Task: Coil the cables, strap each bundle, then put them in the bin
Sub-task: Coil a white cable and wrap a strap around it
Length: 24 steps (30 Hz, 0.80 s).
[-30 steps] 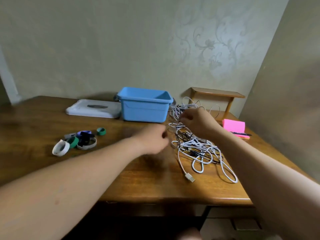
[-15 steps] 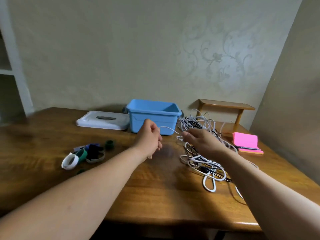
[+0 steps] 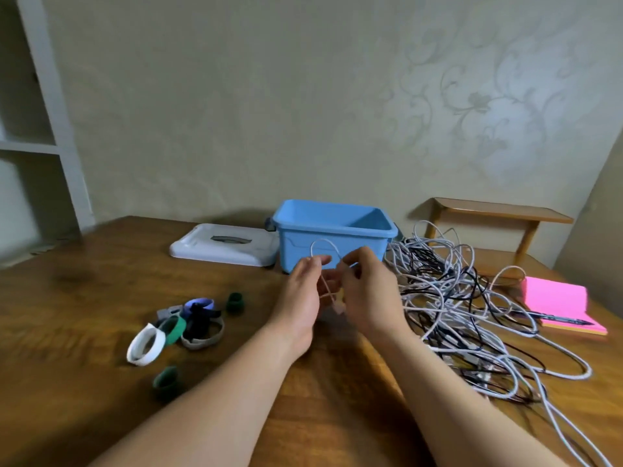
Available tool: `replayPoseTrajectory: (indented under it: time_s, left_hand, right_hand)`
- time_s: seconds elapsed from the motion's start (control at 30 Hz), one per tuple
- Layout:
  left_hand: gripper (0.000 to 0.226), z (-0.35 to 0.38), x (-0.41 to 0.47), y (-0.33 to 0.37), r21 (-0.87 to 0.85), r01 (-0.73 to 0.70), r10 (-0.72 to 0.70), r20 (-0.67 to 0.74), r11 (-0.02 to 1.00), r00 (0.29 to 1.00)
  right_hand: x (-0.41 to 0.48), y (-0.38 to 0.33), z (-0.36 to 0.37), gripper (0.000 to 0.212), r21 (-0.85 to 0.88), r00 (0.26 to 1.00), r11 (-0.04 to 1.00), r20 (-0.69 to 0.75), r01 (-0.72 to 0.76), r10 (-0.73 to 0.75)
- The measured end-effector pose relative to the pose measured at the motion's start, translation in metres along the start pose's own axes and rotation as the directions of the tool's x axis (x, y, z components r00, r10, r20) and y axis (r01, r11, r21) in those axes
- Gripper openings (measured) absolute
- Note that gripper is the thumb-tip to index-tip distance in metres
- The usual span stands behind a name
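Observation:
My left hand [image 3: 303,298] and my right hand [image 3: 367,294] meet in front of the blue bin [image 3: 333,237]. Between them they pinch a white cable [image 3: 323,243] that arcs in a small loop above the fingers, its plug end hanging down between the palms. A tangled pile of white and black cables [image 3: 462,308] lies on the table to the right of my right hand. Several coloured straps [image 3: 188,321] lie in a cluster to the left, with a white one [image 3: 145,345] nearest me.
The bin's white lid [image 3: 226,246] lies flat left of the bin. A pink notepad [image 3: 561,305] with a pen sits at the far right, behind it a small wooden shelf [image 3: 499,214]. A white shelving unit [image 3: 43,129] stands at the left wall.
My hands have come together in front of the bin and formed a small loop of white cable. Earlier they were apart, drawing the cable out of the pile. The view has tilted up.

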State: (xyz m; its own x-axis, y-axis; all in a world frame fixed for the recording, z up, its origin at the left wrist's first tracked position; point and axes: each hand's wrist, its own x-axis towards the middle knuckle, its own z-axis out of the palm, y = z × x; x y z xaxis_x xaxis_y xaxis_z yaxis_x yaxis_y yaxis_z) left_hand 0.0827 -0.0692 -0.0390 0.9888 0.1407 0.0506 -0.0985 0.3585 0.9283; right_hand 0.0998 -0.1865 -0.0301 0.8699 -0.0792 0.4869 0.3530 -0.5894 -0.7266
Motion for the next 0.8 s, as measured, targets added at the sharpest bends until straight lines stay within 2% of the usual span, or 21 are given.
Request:
replayPoseTrajectory:
  time_s: [0.07,0.17,0.23,0.33,0.5,0.57,0.7,0.73,0.8]
  left_hand:
    - [0.029,-0.001,0.001,-0.005,-0.012,-0.008,0.009,0.048,1.000,0.999]
    - [0.028,-0.002,0.008,-0.010,-0.003,-0.053,0.054,0.063,0.999,0.997]
    - [0.023,-0.001,0.012,-0.012,-0.016,-0.054,0.055,0.063,0.998,0.997]
    - [0.031,0.000,0.015,-0.010,0.020,-0.056,0.056,-0.026,0.998,0.998]
    - [0.033,-0.008,0.016,0.015,-0.300,-0.017,-0.035,-0.169,0.954,0.985]
    - [0.035,-0.019,0.015,0.025,-0.329,-0.034,-0.054,-0.255,0.944,0.966]
    - [0.033,-0.045,0.019,0.041,-0.162,-0.136,0.061,-0.400,0.977,0.915]
    - [0.028,-0.049,0.020,0.042,-0.094,-0.156,0.109,-0.383,0.983,0.917]
    - [0.018,-0.051,0.017,0.037,0.068,-0.165,0.177,-0.251,0.984,0.952]
  right_hand:
    - [-0.011,0.009,0.006,0.008,-0.031,0.999,0.999,0.035,0.024,-0.023]
    - [-0.017,0.011,0.006,0.003,-0.087,0.985,0.985,0.098,0.150,-0.141]
    - [-0.020,0.007,0.006,0.011,-0.080,0.971,0.975,0.139,0.207,-0.195]
    - [-0.019,0.005,0.005,0.016,-0.075,0.967,0.975,0.164,0.210,-0.196]
    - [-0.008,0.018,-0.016,0.020,-0.343,0.974,0.922,0.196,0.180,-0.117]
    - [-0.003,0.027,-0.033,0.026,-0.405,0.977,0.903,0.205,0.144,-0.064]
    - [0.008,0.039,-0.062,0.031,-0.443,0.989,0.894,0.149,0.071,-0.005]
    - [0.010,0.038,-0.066,0.033,-0.417,0.988,0.907,0.155,0.063,0.003]
    - [0.010,0.032,-0.068,0.031,-0.316,0.972,0.945,0.234,0.081,-0.005]
